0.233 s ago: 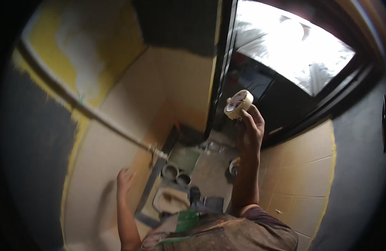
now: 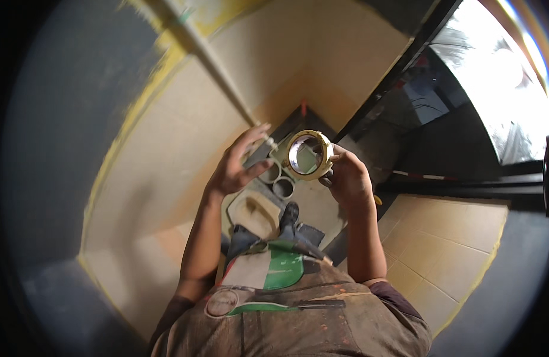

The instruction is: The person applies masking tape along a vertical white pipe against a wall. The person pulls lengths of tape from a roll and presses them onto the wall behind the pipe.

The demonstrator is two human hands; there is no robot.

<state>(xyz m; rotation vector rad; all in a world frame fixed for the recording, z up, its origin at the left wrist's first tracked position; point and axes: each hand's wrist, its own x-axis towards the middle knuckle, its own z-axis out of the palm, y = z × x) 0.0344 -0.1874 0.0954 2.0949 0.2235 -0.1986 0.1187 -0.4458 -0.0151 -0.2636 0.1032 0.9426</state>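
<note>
The right grip (image 2: 350, 178) is grasping a roll of tape (image 2: 326, 152) by its near side; the roll is held up in front of the body, its hole facing the camera. The left grip (image 2: 231, 169) is released, fingers spread and holding nothing, to the left of the tape and apart from it. A pale pipe (image 2: 218, 70) slants down behind its fingers; whether they touch cannot be told. Below and beyond are two grey cylinders (image 2: 283, 197), a cream basin (image 2: 273, 212) and a dark shoe (image 2: 289, 215). Tiles (image 2: 429, 256) lie right, a dark wall (image 2: 66, 149) left.
</note>
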